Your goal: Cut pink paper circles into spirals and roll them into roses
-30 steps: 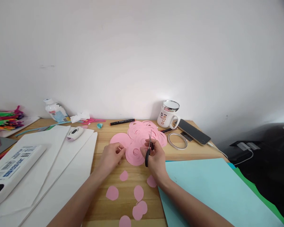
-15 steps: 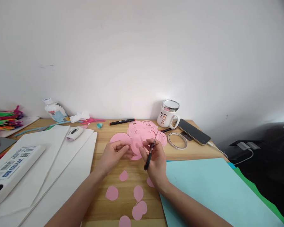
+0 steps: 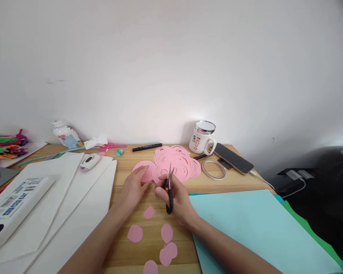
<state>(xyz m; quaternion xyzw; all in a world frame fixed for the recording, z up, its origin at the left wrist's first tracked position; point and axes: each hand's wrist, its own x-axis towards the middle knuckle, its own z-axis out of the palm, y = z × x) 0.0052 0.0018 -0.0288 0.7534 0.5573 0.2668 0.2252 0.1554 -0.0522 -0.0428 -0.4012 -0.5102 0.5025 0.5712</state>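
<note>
My left hand (image 3: 132,190) rests at the edge of a plain pink paper circle (image 3: 149,173), its fingers apart and touching the paper. My right hand (image 3: 179,198) is closed on a small pair of black-handled scissors (image 3: 170,201), the blades pointing up and away from me. Just beyond both hands lies a heap of pink paper offcuts (image 3: 174,156) with rounded holes cut in them. Several small pink petal-shaped pieces (image 3: 135,233) are scattered on the wooden table nearer to me; one is partly hidden by my right wrist.
A white mug (image 3: 198,140), a phone (image 3: 234,158) and a tape roll (image 3: 213,170) stand back right. Light blue paper (image 3: 254,228) covers the right side. White sheets (image 3: 94,190) bear a white box (image 3: 20,205) at left. A black marker (image 3: 147,147) lies by the wall.
The pink paper piece held between my hands is down on the heap. My left hand has moved to the plain circle; my right hand has shifted left with the scissors.
</note>
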